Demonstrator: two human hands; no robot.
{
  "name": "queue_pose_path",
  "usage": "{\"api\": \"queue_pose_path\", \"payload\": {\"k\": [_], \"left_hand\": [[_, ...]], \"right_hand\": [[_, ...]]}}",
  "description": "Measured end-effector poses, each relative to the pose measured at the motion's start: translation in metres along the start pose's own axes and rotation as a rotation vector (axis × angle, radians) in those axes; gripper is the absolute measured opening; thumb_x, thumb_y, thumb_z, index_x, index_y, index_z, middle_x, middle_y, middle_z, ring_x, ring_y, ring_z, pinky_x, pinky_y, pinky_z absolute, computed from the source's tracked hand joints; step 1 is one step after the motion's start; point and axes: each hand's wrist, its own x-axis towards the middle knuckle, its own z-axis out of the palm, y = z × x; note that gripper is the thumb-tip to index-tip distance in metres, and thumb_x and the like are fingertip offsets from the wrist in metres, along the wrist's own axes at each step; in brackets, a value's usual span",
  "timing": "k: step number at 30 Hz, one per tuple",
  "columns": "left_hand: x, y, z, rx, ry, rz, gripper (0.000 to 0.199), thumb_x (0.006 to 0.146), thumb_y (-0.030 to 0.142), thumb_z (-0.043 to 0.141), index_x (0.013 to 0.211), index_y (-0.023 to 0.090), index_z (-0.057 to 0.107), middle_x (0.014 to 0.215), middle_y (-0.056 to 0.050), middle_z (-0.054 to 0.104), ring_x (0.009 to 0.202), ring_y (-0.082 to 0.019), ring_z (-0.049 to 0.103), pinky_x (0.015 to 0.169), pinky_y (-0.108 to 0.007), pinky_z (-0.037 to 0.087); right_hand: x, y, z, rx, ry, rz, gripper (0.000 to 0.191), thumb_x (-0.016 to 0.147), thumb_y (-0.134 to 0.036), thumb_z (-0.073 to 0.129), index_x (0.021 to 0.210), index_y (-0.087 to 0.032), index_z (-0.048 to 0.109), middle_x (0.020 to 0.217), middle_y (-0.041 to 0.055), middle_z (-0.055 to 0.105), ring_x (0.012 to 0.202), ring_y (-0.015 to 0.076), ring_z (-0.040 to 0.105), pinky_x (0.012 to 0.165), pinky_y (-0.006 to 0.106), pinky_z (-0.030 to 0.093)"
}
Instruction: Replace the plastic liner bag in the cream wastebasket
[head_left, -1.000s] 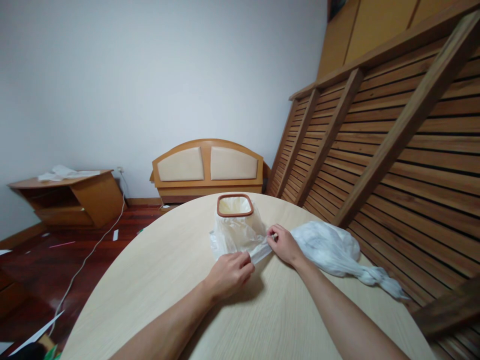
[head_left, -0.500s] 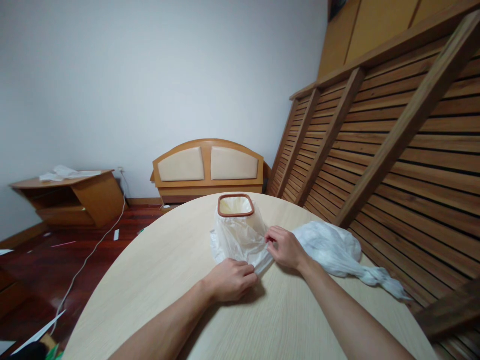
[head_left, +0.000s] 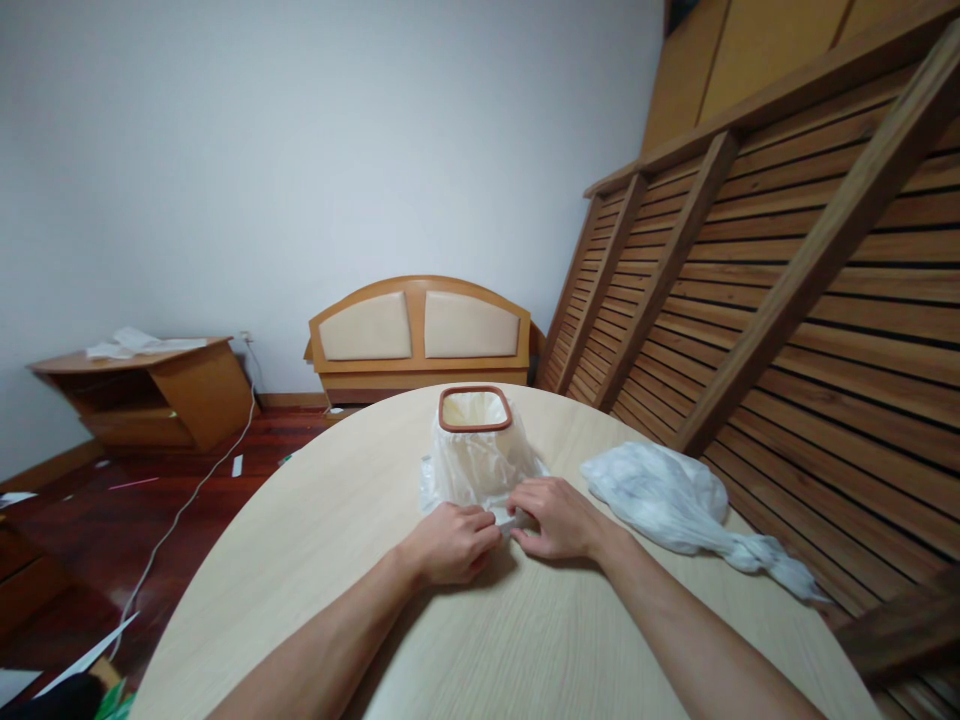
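Clear bag [head_left: 459,470] over brown-rimmed bin [head_left: 475,429]; hem seems loose.
L hand [head_left: 450,543] & R hand [head_left: 559,518] pinch hem, fingers narrow; bin's on table [head_left: 315,500] just beyond both, knotted bag [head_left: 652,490] right of R.

open tabletop [head_left: 300,520] left of bin [head_left: 475,410]

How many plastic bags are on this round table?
2. One bag is draped around the brown-rimmed bin; a knotted white bag lies to its right. More may be hidden inside the knotted one.
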Motion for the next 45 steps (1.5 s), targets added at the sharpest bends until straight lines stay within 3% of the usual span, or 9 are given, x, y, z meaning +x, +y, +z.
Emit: {"api": "queue_pose_path", "payload": {"k": [4, 10, 15, 19, 23, 27, 36, 41, 45], "left_hand": [[0.000, 0.002, 0.002, -0.040, 0.032, -0.016, 0.006, 0.084, 0.021, 0.059, 0.088, 0.020, 0.056, 0.079, -0.001, 0.066, 0.068, -0.015, 0.063, 0.055, -0.024, 0.043], [0.000, 0.004, -0.003, -0.111, 0.090, -0.222, 0.023, 0.095, 0.036, 0.052, 0.107, 0.018, 0.057, 0.092, -0.006, 0.068, 0.078, -0.019, 0.068, 0.063, -0.027, 0.051], [0.003, 0.005, -0.008, -0.129, -0.044, -0.301, 0.022, 0.094, 0.035, 0.054, 0.112, 0.022, 0.059, 0.104, -0.006, 0.067, 0.088, -0.020, 0.069, 0.070, -0.028, 0.053], [0.004, 0.004, -0.003, -0.088, -0.139, -0.323, 0.012, 0.093, 0.024, 0.053, 0.100, 0.021, 0.063, 0.094, -0.004, 0.068, 0.082, -0.019, 0.069, 0.068, -0.026, 0.051], [0.004, 0.003, 0.000, -0.079, -0.139, -0.314, 0.013, 0.094, 0.020, 0.049, 0.092, 0.019, 0.062, 0.088, -0.004, 0.068, 0.077, -0.017, 0.067, 0.065, -0.025, 0.049], [0.004, 0.005, -0.001, -0.073, -0.133, -0.273, 0.008, 0.089, 0.018, 0.054, 0.093, 0.019, 0.061, 0.088, -0.004, 0.068, 0.075, -0.016, 0.066, 0.062, -0.024, 0.046], [0.004, 0.012, 0.004, -0.036, 0.033, 0.043, 0.006, 0.089, 0.023, 0.056, 0.083, 0.020, 0.058, 0.078, 0.000, 0.065, 0.061, -0.012, 0.059, 0.050, -0.025, 0.036], [0.003, 0.013, 0.006, -0.045, 0.079, 0.052, 0.013, 0.091, 0.027, 0.056, 0.081, 0.020, 0.059, 0.071, 0.001, 0.065, 0.055, -0.011, 0.060, 0.048, -0.024, 0.036], [0.002, 0.013, 0.006, -0.061, 0.212, 0.001, 0.016, 0.094, 0.027, 0.053, 0.080, 0.020, 0.058, 0.060, 0.003, 0.061, 0.047, -0.010, 0.056, 0.046, -0.024, 0.037]], "right_hand": [[0.001, 0.003, 0.002, -0.068, -0.010, -0.038, 0.008, 0.074, -0.014, 0.060, 0.079, -0.019, 0.065, 0.077, 0.0044, 0.069, 0.072, 0.0193, 0.060, 0.064, 0.029, 0.038], [0.002, 0.000, 0.006, -0.141, -0.037, -0.112, 0.005, 0.071, -0.018, 0.063, 0.066, -0.019, 0.061, 0.066, 0.0032, 0.066, 0.062, 0.0173, 0.057, 0.058, 0.029, 0.033], [0.001, -0.004, 0.010, -0.120, -0.044, -0.113, 0.017, 0.074, -0.024, 0.063, 0.058, -0.020, 0.057, 0.059, 0.0029, 0.065, 0.055, 0.0165, 0.055, 0.056, 0.030, 0.031], [-0.002, 0.000, 0.005, -0.074, -0.005, -0.043, 0.005, 0.073, -0.023, 0.062, 0.069, -0.020, 0.060, 0.066, 0.0026, 0.067, 0.060, 0.0178, 0.059, 0.057, 0.030, 0.034], [-0.007, 0.009, 0.000, -0.006, 0.030, 0.018, 0.016, 0.077, -0.018, 0.059, 0.092, -0.019, 0.066, 0.086, 0.0049, 0.072, 0.077, 0.0198, 0.065, 0.068, 0.029, 0.042], [-0.009, 0.016, 0.002, -0.008, 0.008, 0.053, 0.022, 0.080, -0.017, 0.058, 0.099, -0.020, 0.067, 0.094, 0.0056, 0.072, 0.087, 0.0212, 0.065, 0.074, 0.030, 0.043], [-0.007, 0.015, -0.001, -0.060, -0.044, 0.103, 0.005, 0.069, -0.017, 0.063, 0.069, -0.020, 0.059, 0.071, 0.0030, 0.069, 0.066, 0.0176, 0.059, 0.059, 0.028, 0.032], [-0.008, 0.011, -0.003, 0.019, -0.073, 0.091, 0.027, 0.072, -0.037, 0.072, 0.059, -0.020, 0.056, 0.056, -0.0002, 0.062, 0.053, 0.0142, 0.052, 0.055, 0.028, 0.029], [-0.007, 0.018, 0.005, 0.055, 0.123, 0.138, 0.036, 0.088, -0.037, 0.058, 0.057, -0.021, 0.052, 0.056, 0.0006, 0.058, 0.055, 0.0150, 0.052, 0.058, 0.029, 0.034]]}}
